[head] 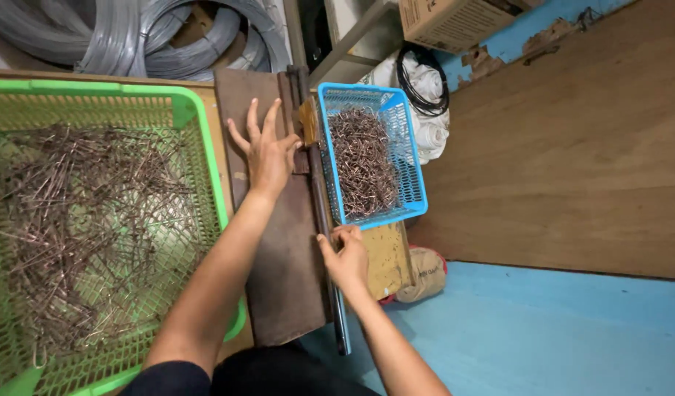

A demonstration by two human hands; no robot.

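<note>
Coils of wire [132, 37] lie behind the desk [385, 257]. Left hand [268, 150] presses flat, fingers spread, on a brown metal plate [286, 271]; right hand [346, 257] grips the long bar [319, 198] beside a blue basket [414, 169] of bent wire pieces [363, 161].

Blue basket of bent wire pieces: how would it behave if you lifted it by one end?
The blue basket is thin lattice plastic, so it would probably flex. The wire pieces are heaped nearly to the rim, so it is likely heavy for its size. Loose and tangled, they would probably slide toward the low end in clumps.
</note>
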